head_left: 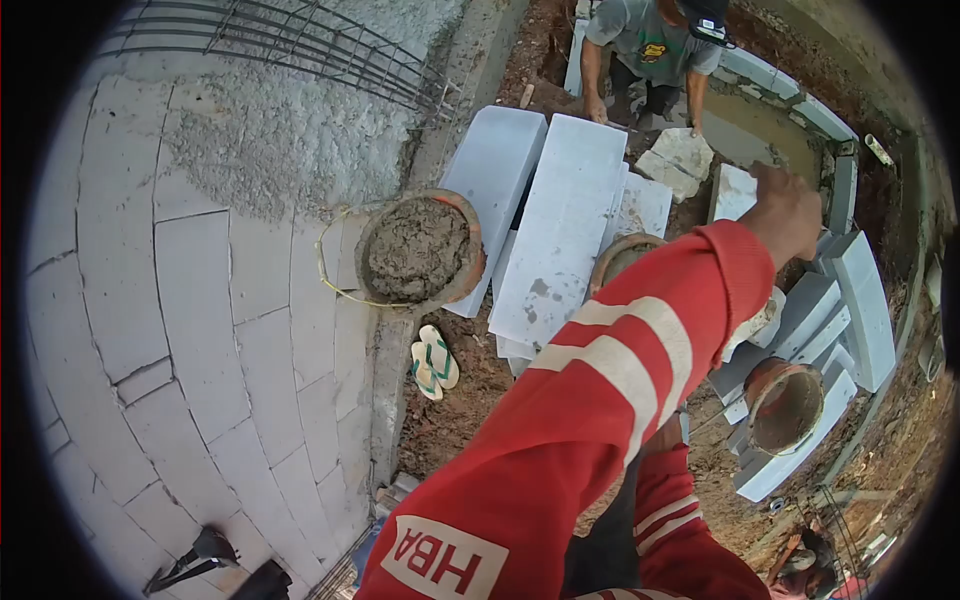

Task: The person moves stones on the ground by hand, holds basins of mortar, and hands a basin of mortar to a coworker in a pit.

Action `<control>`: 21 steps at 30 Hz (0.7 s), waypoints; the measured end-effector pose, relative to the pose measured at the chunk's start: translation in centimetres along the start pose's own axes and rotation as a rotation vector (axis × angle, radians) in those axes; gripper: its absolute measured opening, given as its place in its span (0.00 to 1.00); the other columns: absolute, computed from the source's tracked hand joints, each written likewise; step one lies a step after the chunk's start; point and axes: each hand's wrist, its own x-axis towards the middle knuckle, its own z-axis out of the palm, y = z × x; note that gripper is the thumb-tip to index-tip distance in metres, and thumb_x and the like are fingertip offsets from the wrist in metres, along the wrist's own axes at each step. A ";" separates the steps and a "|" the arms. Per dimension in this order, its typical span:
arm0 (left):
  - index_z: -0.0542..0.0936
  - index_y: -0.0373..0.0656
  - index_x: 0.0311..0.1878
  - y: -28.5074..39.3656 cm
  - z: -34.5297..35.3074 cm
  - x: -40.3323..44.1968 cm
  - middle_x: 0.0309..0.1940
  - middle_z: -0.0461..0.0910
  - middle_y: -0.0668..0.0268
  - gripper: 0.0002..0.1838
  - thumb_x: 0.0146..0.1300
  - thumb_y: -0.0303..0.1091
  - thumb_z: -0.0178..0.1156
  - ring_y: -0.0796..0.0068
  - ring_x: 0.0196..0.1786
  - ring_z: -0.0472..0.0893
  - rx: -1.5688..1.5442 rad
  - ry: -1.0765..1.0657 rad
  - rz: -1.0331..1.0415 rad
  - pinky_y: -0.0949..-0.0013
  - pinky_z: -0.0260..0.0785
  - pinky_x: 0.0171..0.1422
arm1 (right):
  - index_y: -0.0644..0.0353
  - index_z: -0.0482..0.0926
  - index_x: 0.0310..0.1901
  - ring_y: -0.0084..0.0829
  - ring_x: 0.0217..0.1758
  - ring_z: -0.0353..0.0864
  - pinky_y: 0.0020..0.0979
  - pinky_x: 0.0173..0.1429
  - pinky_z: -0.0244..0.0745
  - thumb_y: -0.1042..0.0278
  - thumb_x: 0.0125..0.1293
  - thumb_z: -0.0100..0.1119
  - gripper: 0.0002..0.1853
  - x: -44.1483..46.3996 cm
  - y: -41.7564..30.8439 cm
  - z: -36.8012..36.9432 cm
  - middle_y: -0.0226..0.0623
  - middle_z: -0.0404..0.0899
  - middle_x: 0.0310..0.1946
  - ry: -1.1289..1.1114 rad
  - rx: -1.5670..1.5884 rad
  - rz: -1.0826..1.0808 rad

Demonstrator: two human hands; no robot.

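Observation:
My left hand (pixel 785 212) is stretched to the upper right in a red sleeve with white stripes, over the stacked light blocks (pixel 865 300). Its fingers look curled; whatever they hold is hidden. My right hand (pixel 664 436) shows only as a bit of skin beneath the left sleeve, its fingers out of sight. A bucket of wet mortar (pixel 415 250) stands left of two long light blocks (pixel 565 220). Another bucket (pixel 785 408), tilted, rests among the blocks at the right. Partly behind my left sleeve is a third bucket (pixel 628 243).
A person (pixel 650 45) bends at the top, hands near a broken slab (pixel 680 160). A block wall (pixel 200 300) fills the left, with steel bars (pixel 290 45) above. White-and-green sandals (pixel 434 362) lie on the soil. Another person (pixel 808 560) is at the lower right.

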 end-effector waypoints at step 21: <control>0.53 0.64 0.74 -21.4 17.7 -20.3 0.72 0.53 0.60 0.58 0.38 0.38 0.78 0.43 0.72 0.57 -0.108 -0.311 -0.911 0.29 0.62 0.63 | 0.56 0.70 0.33 0.22 0.20 0.60 0.31 0.36 0.70 0.66 0.74 0.46 0.10 1.0 -0.9 -2.1 0.24 0.59 0.19 0.029 0.018 -0.095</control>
